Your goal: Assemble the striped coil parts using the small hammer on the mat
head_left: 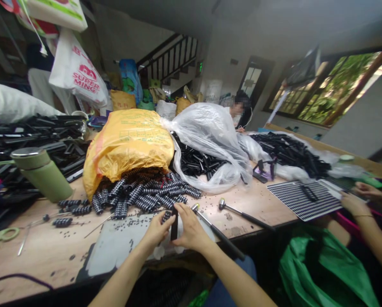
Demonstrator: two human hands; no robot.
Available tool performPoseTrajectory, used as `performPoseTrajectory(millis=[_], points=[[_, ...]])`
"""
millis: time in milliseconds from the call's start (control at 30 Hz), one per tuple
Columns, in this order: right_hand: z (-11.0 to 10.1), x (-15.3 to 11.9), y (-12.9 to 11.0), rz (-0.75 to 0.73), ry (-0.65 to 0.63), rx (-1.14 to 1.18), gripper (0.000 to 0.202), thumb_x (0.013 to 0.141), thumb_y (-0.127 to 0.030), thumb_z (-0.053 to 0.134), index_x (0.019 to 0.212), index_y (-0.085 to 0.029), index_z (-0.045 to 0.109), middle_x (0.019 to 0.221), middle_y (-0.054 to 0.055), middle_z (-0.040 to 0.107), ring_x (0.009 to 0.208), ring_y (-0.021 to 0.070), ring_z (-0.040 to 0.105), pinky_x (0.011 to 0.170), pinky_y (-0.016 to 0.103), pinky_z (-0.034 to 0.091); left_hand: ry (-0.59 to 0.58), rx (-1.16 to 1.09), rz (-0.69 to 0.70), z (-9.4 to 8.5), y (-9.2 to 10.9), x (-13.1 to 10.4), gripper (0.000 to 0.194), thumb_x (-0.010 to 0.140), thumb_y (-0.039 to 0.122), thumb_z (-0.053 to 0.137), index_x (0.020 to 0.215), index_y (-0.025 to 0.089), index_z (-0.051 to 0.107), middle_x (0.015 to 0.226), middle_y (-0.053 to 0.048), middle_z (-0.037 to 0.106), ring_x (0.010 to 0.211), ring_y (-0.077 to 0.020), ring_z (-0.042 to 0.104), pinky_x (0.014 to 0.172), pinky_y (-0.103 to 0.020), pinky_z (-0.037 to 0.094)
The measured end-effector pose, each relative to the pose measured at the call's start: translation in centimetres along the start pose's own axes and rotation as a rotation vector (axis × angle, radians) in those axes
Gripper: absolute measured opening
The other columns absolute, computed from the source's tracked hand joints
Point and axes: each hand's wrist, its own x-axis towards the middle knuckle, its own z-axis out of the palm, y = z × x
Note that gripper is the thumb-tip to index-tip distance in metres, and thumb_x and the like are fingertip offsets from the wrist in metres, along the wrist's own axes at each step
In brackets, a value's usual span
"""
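Observation:
My right hand (191, 230) grips a flat black plastic bar (174, 230), held upright at the front edge of the table. Close beside it, my left hand (155, 232) is closed on a short black-and-white checked roller (166, 216), its fingertips at the bar. Whether the roller touches the bar cannot be made out. Below both hands lies a grey mat (109, 247) scattered with tiny black bits. Just behind, a heap of checked rollers (136, 196) spills from a yellow sack (129, 136). A mallet (214, 230) rests right of my right hand.
A second mallet (245, 216) lies farther right. Leftward are a green flask (42, 175), scissors (5, 234) and piled black parts (33, 140). A clear plastic bag (210, 128) holds black pieces. At right, a co-worker's hands (355, 204) are near a striped sheet (301, 198).

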Motion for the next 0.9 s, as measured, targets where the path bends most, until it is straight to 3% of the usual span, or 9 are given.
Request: performPoseTrajectory(millis=[133, 233, 333, 467, 700, 900], points=[[0.7, -0.7, 0.0, 0.094, 0.038, 0.084, 0.119, 0.039, -0.047, 0.080, 0.136, -0.017, 0.019, 0.134, 0.016, 0.029, 0.128, 0.0312, 0.022, 0.105, 0.047, 0.024, -0.026, -0.122, -0.011, -0.2, 0.0, -0.3, 0.042, 0.074, 0.050, 0.050, 0.101, 0.018, 0.050, 0.049, 0.009, 0.044, 0.029, -0.0028, 0.033, 0.030, -0.013, 0.023], [0.8, -1.4, -0.7, 0.033, 0.079, 0.179, 0.118, 0.038, -0.052, 0.079, 0.134, -0.017, 0.020, 0.134, 0.016, 0.029, 0.128, 0.0312, 0.023, 0.105, 0.046, 0.023, -0.011, -0.139, -0.054, 0.1, -0.1, -0.3, 0.045, 0.074, 0.050, 0.049, 0.107, 0.019, 0.050, 0.043, 0.011, 0.040, 0.026, -0.0039, 0.028, 0.027, -0.014, 0.019], [0.5, -1.5, -1.4, -0.041, 0.104, 0.262, 0.119, 0.038, -0.049, 0.080, 0.134, -0.018, 0.017, 0.136, 0.015, 0.029, 0.128, 0.0290, 0.025, 0.106, 0.043, 0.023, 0.061, -0.190, -0.065, 0.8, -0.1, -0.5, 0.040, 0.072, 0.046, 0.053, 0.098, 0.016, 0.055, 0.045, 0.008, 0.047, 0.029, -0.0063, 0.038, 0.029, -0.016, 0.026], [0.5, -1.4, -2.0, 0.000, 0.054, 0.321, 0.121, 0.038, -0.044, 0.082, 0.135, -0.019, 0.015, 0.137, 0.015, 0.029, 0.127, 0.0280, 0.028, 0.106, 0.041, 0.025, 0.093, -0.283, -0.154, 1.8, 0.3, -0.8, 0.029, 0.070, 0.044, 0.055, 0.078, 0.016, 0.053, 0.047, 0.005, 0.051, 0.036, -0.0119, 0.051, 0.035, -0.022, 0.039], [0.7, -2.0, -2.0, 0.072, -0.004, 0.342, 0.119, 0.039, -0.044, 0.081, 0.136, -0.020, 0.015, 0.138, 0.014, 0.028, 0.128, 0.0272, 0.028, 0.106, 0.041, 0.025, 0.129, -0.198, -0.152, 2.6, 0.6, -1.1, 0.023, 0.071, 0.039, 0.055, 0.076, 0.017, 0.052, 0.044, 0.007, 0.046, 0.032, -0.0114, 0.050, 0.030, -0.021, 0.038], [0.9, -2.7, -2.0, 0.140, 0.047, 0.389, 0.111, 0.042, -0.036, 0.082, 0.133, -0.019, 0.020, 0.134, 0.013, 0.032, 0.125, 0.0260, 0.031, 0.105, 0.040, 0.026, 0.135, -0.159, -0.241, 3.2, 0.7, -1.0, 0.022, 0.071, 0.038, 0.055, 0.072, 0.016, 0.053, 0.039, 0.007, 0.045, 0.030, -0.0112, 0.048, 0.030, -0.021, 0.038]])
